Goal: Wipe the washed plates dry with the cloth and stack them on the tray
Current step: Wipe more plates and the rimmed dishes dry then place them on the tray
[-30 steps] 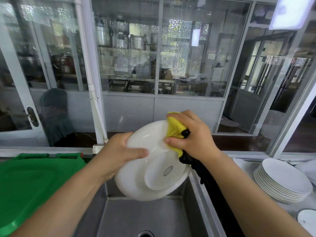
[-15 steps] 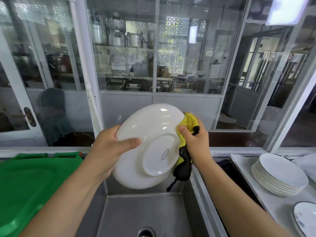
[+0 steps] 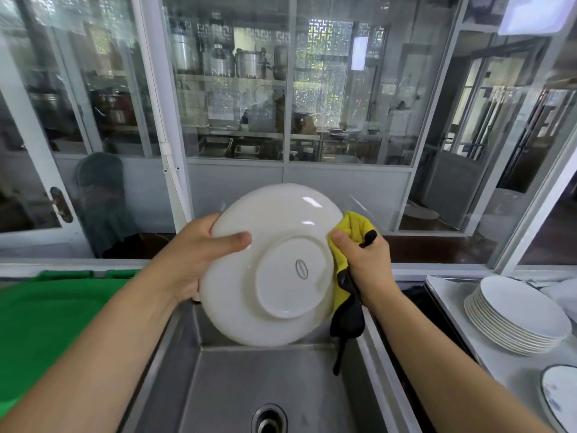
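A white plate (image 3: 274,232) is held upright over the steel sink (image 3: 237,382), its underside with a round maker's stamp facing me. My left hand (image 3: 193,254) grips its left rim, thumb across the back. My right hand (image 3: 365,260) holds a yellow and black cloth (image 3: 348,289) against the plate's right rim; the cloth's black end hangs down towards the sink. A stack of several white plates (image 3: 518,317) stands on the surface at the right.
A green plastic lid or tray (image 3: 46,326) lies left of the sink. A blue-rimmed plate (image 3: 559,395) sits at the lower right edge. A glass partition (image 3: 237,89) rises just behind the sink, with kitchen pots behind it.
The plate has turned more upright and its underside faces me more squarely. My right hand with the cloth slid from the plate's top edge round to its right rim.
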### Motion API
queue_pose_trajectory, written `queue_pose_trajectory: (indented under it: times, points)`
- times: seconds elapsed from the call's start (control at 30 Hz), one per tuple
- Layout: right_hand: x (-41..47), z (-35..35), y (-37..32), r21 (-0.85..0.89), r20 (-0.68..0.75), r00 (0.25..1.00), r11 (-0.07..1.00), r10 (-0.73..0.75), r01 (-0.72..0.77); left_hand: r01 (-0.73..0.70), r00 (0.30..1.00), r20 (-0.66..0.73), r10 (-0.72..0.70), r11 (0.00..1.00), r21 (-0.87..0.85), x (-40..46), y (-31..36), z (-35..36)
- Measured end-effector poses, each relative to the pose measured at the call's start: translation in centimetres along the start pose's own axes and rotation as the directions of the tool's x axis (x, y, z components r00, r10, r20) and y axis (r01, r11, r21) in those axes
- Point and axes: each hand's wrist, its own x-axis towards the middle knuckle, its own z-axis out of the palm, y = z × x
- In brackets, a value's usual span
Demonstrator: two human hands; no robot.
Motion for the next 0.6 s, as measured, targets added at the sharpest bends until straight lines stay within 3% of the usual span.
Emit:
queue_pose_trajectory:
  times: [0.17,0.27,0.33,0.4,0.47,0.53,0.6]
  points:
    - [0.9,-0.4,-1.9,-0.259,0.206,0.959,0.934,-0.194,0.245,0.020,0.998,-0.052,-0.019,1.000,0.011,-0.4,-1.5,0.8]
    - [1.8,1.3,-4.3,-0.504,0.453,0.810,0.643,-0.372,0.577,-0.003,0.999,-0.033,0.004,1.000,0.022,-0.3,-2.0,2.0]
    - [2.0,3.1,-5.4,-0.509,0.621,0.640,0.387,-0.453,0.769,-0.020,1.000,-0.007,0.020,1.000,0.010,-0.2,-2.3,2.9]
    - [2.3,4.0,-5.9,-0.478,0.713,0.538,0.250,-0.449,0.842,-0.031,1.000,-0.003,0.031,0.999,-0.044,-0.3,-2.4,3.4]
    - [2.9,3.6,-5.9,-0.482,0.688,0.591,0.344,-0.421,0.806,-0.034,0.999,-0.012,0.033,0.995,-0.095,-0.3,-2.3,3.2]
    - [3.4,2.2,-5.2,-0.496,0.577,0.719,0.532,-0.388,0.686,-0.030,0.999,-0.047,0.024,0.990,-0.134,-0.4,-2.1,2.5]
    - [3.3,0.7,-3.7,-0.519,0.442,0.817,0.638,-0.370,0.570,-0.042,0.996,-0.090,0.027,0.984,-0.175,-0.4,-1.9,1.9]
